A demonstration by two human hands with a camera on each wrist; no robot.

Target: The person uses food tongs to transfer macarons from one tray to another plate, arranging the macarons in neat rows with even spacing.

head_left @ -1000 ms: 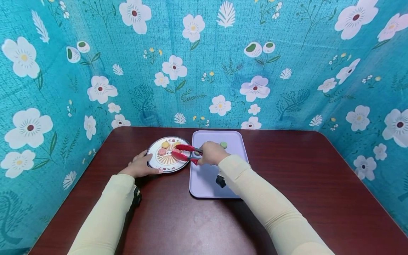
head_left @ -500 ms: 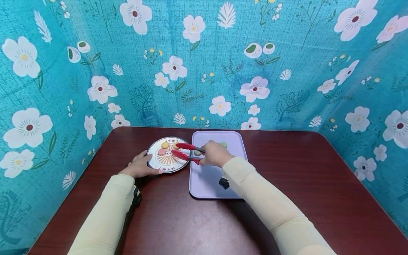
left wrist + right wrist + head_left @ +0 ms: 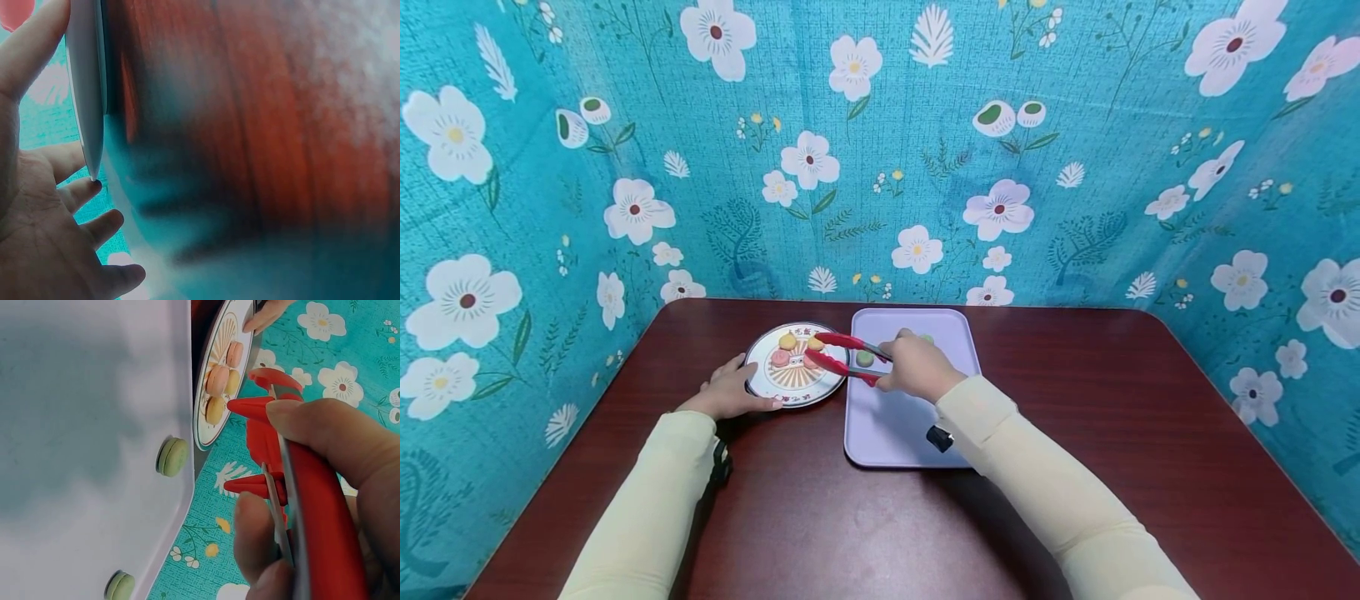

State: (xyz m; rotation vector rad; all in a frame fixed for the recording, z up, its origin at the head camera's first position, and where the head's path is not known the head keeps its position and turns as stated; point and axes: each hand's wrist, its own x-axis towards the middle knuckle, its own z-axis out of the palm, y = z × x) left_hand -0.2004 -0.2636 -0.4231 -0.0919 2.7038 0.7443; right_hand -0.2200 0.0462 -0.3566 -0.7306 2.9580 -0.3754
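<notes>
Red-tipped tongs (image 3: 826,362) are gripped in my right hand (image 3: 921,367). Their two arms stand apart over the right side of a round white plate (image 3: 799,390), near a pink macaron (image 3: 217,381) and a yellow macaron (image 3: 215,410). Another pink macaron (image 3: 780,358) and another yellow macaron (image 3: 787,341) lie farther left on the plate. My left hand (image 3: 726,392) rests at the plate's left rim, thumb along the near edge and fingers spread. In the left wrist view the thumb and index finger touch the rim (image 3: 87,81).
Right of the plate lies a lilac tray (image 3: 880,442). Two green macarons sit on it: one (image 3: 172,457) close to the plate side, another (image 3: 120,586) farther along, partly hidden by my right hand in the head view. A floral cloth (image 3: 850,208) hangs behind the brown table (image 3: 1112,400).
My right hand has drawn back slightly to the right with the tongs, showing more of the nearer green macaron. The left hand and plate hold their place.
</notes>
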